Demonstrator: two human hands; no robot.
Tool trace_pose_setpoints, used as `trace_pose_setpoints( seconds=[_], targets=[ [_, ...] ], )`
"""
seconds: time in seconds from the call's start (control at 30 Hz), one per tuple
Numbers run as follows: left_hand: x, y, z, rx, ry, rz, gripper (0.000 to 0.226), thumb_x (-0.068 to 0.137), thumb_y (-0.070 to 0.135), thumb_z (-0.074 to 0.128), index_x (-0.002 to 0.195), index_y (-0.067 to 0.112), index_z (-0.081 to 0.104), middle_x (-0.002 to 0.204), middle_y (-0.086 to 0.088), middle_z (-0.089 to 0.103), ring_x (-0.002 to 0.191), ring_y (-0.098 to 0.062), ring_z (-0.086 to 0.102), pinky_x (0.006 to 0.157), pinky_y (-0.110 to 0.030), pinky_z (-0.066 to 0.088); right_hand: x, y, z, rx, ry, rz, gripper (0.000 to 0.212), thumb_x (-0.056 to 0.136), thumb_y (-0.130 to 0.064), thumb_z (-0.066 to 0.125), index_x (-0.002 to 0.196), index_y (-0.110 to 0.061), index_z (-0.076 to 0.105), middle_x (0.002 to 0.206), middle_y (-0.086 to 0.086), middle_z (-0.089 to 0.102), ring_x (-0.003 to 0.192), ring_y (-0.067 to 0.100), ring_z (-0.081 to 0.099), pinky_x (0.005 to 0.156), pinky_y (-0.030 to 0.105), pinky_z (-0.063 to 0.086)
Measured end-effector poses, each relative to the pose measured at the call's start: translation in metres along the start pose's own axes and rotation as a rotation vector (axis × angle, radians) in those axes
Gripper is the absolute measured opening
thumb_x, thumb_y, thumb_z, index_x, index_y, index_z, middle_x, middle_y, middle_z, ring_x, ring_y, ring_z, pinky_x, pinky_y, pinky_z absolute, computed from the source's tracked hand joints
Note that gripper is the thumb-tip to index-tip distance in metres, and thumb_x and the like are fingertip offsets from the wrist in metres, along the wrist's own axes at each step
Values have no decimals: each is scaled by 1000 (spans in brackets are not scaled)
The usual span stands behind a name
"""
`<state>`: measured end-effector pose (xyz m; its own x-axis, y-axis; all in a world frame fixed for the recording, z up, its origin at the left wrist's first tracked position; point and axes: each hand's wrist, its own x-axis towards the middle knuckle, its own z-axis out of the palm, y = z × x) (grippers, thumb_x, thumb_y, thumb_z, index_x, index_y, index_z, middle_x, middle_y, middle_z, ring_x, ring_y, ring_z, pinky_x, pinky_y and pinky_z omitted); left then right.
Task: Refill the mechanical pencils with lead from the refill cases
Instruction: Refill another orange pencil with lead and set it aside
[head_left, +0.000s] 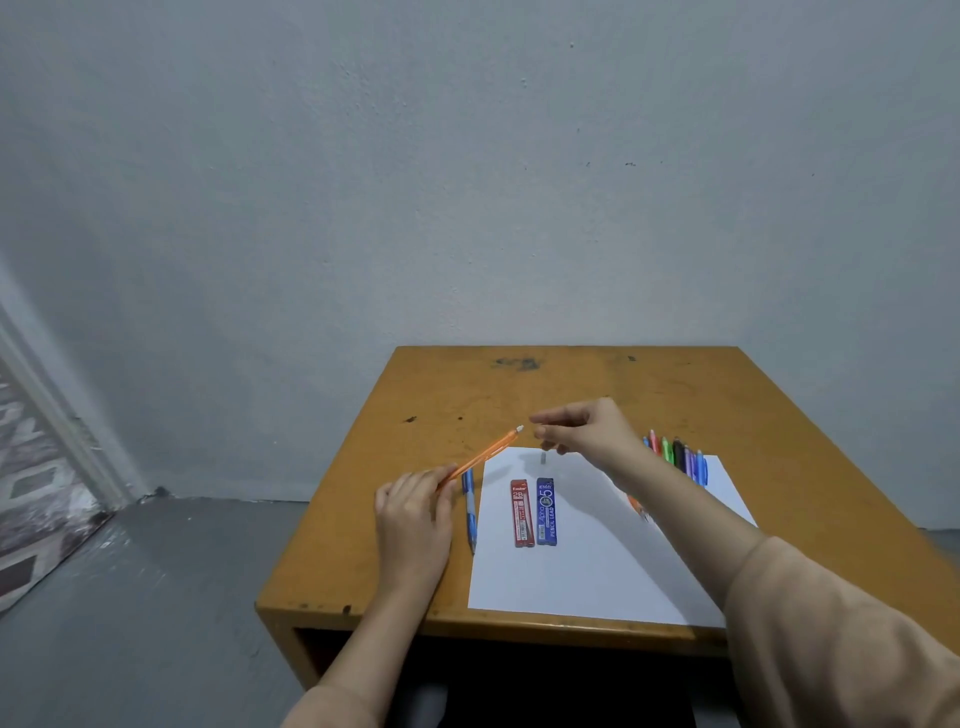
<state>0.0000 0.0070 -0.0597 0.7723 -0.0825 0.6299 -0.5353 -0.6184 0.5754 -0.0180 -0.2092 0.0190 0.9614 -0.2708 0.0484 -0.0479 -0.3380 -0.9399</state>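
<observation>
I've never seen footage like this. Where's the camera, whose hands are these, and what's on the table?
No machine here: a person wears one camera on the head, looking down at their own hands. The left hand holds an orange pencil tilted up above the wooden table. The right hand hovers near its white end; whether those fingers pinch anything is too small to tell. On a white sheet of paper lie a red refill case and a blue refill case, side by side. A blue pencil lies left of the sheet; more coloured pencils sit at its far right corner.
</observation>
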Motion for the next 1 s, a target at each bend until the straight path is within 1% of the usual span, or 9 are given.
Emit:
trace_pose_setpoints(
  seconds=[0.13,0.23,0.3,0.5,0.63,0.7,0.77,0.9,1.0],
  targets=[
    [-1,2,-1,14,4,60,20,83,13,71,103,16,72,96,4,71,93,-10,61,87,-31,37,-5,-5,6,39,-49,10,8,84,-10,71,90,-13,74,79,3,73,68,9,66,59,17,50],
    [-1,4,-2,12,17,82,22,81,11,73,102,15,72,96,4,71,92,-2,54,86,-31,37,-5,-5,8,58,-35,11,6,83,-6,70,85,-10,73,71,2,71,65,10,64,58,17,49],
    [-2,3,-2,14,16,90,23,81,10,73,103,15,72,96,4,71,93,-2,54,86,-31,37,-5,-6,7,61,-32,19,4,82,-5,71,85,-7,73,70,2,70,64,10,63,58,16,50],
    [-2,1,-1,43,0,106,23,82,10,72,104,16,72,95,5,72,91,-7,61,86,-31,37,-1,-8,2,60,-44,63,7,80,-6,73,86,-2,73,83,12,72,69,14,64,70,25,54],
    [-1,4,-1,51,11,126,23,80,9,73,102,15,72,94,5,72,90,-8,62,84,-30,37,3,-8,2,26,-49,81,6,82,-4,71,86,-1,72,76,5,71,65,10,62,63,20,52],
    [-1,3,-1,58,16,122,21,81,10,72,102,15,72,95,5,72,90,-9,63,85,-30,37,5,-9,2,25,-34,88,2,83,-2,69,81,-3,71,70,4,69,62,10,61,61,19,50],
    [-1,2,-1,54,34,72,19,82,11,71,101,15,72,95,4,71,90,-9,62,85,-30,37,9,-10,-1,75,14,89,9,84,2,67,77,-4,68,67,6,66,60,13,59,60,20,52],
    [0,1,-1,31,56,-9,18,84,13,69,102,14,72,94,3,71,90,-2,52,86,-30,36,16,-13,-14,129,114,85,6,86,4,63,88,8,66,68,9,63,56,13,57,55,17,50],
    [-1,1,0,44,54,13,19,83,13,70,102,14,72,94,3,71,90,-5,57,85,-29,36,18,-9,-18,107,129,102,4,87,4,62,85,5,66,69,10,63,57,15,57,53,15,50]
  ],
)
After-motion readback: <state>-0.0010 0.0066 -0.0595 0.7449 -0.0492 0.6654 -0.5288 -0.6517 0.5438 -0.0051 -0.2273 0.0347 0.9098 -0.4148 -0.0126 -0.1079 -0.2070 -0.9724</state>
